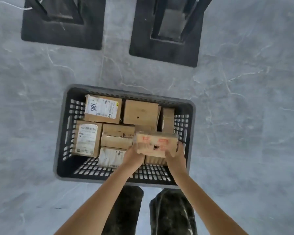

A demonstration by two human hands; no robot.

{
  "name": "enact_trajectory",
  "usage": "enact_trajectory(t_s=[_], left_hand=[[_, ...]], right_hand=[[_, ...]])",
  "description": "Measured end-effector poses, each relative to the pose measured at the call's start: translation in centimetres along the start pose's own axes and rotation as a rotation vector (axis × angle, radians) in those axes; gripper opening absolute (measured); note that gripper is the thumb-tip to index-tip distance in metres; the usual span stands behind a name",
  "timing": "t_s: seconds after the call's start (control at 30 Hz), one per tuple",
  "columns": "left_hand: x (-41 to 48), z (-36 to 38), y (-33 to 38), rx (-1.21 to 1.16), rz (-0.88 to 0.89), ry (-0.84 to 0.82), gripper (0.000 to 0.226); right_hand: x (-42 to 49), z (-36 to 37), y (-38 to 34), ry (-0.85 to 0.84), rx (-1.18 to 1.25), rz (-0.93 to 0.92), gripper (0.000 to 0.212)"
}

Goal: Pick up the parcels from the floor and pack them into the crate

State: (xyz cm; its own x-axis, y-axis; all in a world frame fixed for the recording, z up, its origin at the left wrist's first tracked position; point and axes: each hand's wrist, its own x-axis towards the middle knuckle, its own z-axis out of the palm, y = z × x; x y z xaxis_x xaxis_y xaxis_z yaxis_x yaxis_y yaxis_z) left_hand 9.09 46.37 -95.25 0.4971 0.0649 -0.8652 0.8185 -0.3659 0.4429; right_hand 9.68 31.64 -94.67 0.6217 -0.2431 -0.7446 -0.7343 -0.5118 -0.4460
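A dark slotted plastic crate (64, 133) stands on the grey floor right below me. Several cardboard parcels lie packed inside it, one with a white label marked in pen (102, 108) at the back left, a plain one (140, 112) beside it. Both my hands hold a cardboard parcel with red print and a small hole (155, 144) over the crate's front right part. My left hand (133, 156) grips its left end and my right hand (174, 156) grips its right end. Another parcel lies partly hidden under it.
Two black square bases with dark frames (63, 22) (166, 34) stand on the floor beyond the crate. My two dark-trousered legs (124, 211) are just in front of the crate's near rim. Grey marbled floor (244, 116) surrounds the crate.
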Motion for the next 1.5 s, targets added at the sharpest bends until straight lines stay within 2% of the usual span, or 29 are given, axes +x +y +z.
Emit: enact_trajectory(t_s=[0.1, 0.2, 0.33, 0.4, 0.47, 0.6, 0.7, 0.8, 1.0, 1.2, 1.4, 1.5], left_hand=[[4.9, 2.7, -2.7, -0.172, -0.085, -0.026, 0.036], [7.0, 4.1, -3.6, -0.273, -0.086, 0.036, 0.045], [7.0, 5.2, -3.8, -0.192, -0.004, 0.138, 0.066], [6.1, 5.5, -3.3, -0.083, 0.021, 0.178, 0.069], [4.7, 5.5, -2.2, 0.057, 0.05, 0.168, 0.066], [1.7, 3.8, 0.6, 0.216, 0.134, 0.122, 0.043], [-1.3, 0.6, 4.4, 0.29, 0.165, 0.117, 0.027], [-6.0, -3.4, 10.4, 0.345, 0.229, 0.182, 0.021], [-20.7, -10.9, 24.9, 0.401, 0.478, 0.308, 0.025], [-38.3, -14.1, 38.7, 0.468, 0.83, 0.424, 0.028], [-52.1, -12.7, 48.6, 0.52, 1.224, 0.446, 0.028], [-57.0, -11.2, 51.8, 0.547, 1.389, 0.461, 0.035]], right_hand=[[4.6, 2.7, 1.8, -0.081, 0.001, 0.044, 0.051], [7.5, 3.6, 2.2, -0.113, 0.067, 0.112, 0.069], [8.3, 3.6, 2.1, -0.117, 0.087, 0.183, 0.068], [7.5, 3.6, 2.1, -0.138, 0.062, 0.156, 0.078], [6.3, 3.0, 1.3, -0.137, 0.032, 0.083, 0.086], [2.9, -0.2, -1.4, -0.062, -0.14, 0.019, 0.079], [-0.3, -3.4, -4.3, -0.054, -0.13, -0.1, 0.064], [-3.7, -7.8, -8.6, -0.058, -0.119, -0.175, 0.042], [-15.3, -20.3, -20.9, -0.001, -0.025, -0.289, 0.036], [-29.9, -33.0, -30.4, 0.19, 0.137, -0.527, 0.029], [-42.4, -44.9, -32.2, 0.539, 0.193, -0.762, 0.025], [-46.4, -50.2, -31.2, 0.692, 0.21, -0.794, 0.028]])
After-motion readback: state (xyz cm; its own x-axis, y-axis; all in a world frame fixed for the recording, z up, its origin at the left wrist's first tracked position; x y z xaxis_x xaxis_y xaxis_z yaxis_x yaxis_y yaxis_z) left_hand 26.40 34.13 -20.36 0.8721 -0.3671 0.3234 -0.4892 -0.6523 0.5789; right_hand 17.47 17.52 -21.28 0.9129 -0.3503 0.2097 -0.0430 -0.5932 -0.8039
